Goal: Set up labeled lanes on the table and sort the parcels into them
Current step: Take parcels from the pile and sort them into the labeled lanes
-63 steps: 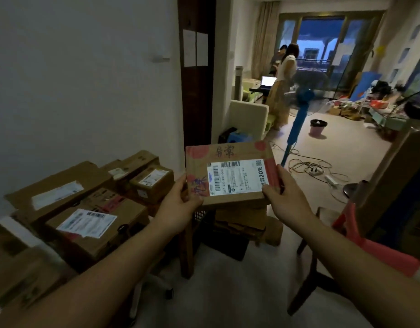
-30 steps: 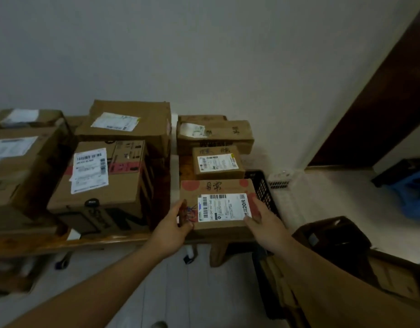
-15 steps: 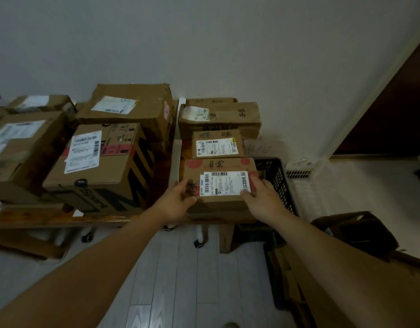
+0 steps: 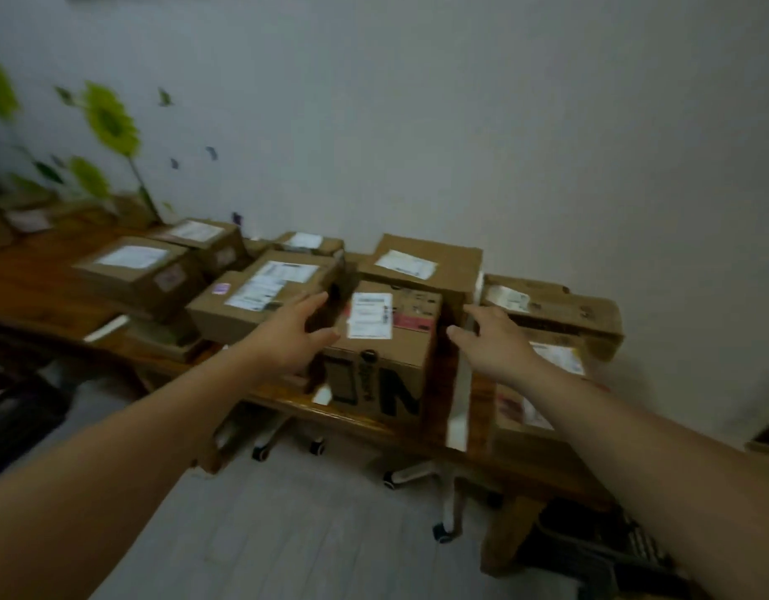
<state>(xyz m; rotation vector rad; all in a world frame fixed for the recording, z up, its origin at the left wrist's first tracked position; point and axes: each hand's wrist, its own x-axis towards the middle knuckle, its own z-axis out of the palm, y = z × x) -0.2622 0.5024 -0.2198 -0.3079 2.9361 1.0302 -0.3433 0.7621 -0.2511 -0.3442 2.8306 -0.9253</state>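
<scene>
Several brown cardboard parcels with white shipping labels stand on a long wooden table [image 4: 40, 292] along the wall. A tall box with black print and a pink strip [image 4: 387, 339] stands at the table's front edge. My left hand [image 4: 296, 335] reaches with spread fingers toward that box's left side. My right hand [image 4: 491, 339] is open to the right of the box, above a white divider strip [image 4: 458, 409]. Both hands hold nothing. The flat parcel with red marks [image 4: 525, 404] lies at the right end, partly hidden by my right forearm.
More parcels [image 4: 140, 270] fill the table's left and back. A long flat box [image 4: 560, 309] sits at the right rear. Chair casters [image 4: 417, 474] show under the table. A black crate [image 4: 612, 552] stands on the floor at lower right. Flower decals [image 4: 109, 123] mark the wall.
Both hands have let go of the red-marked parcel, which now lies at the table's right end. The view has swung left, and my hands now reach toward the tall printed box.
</scene>
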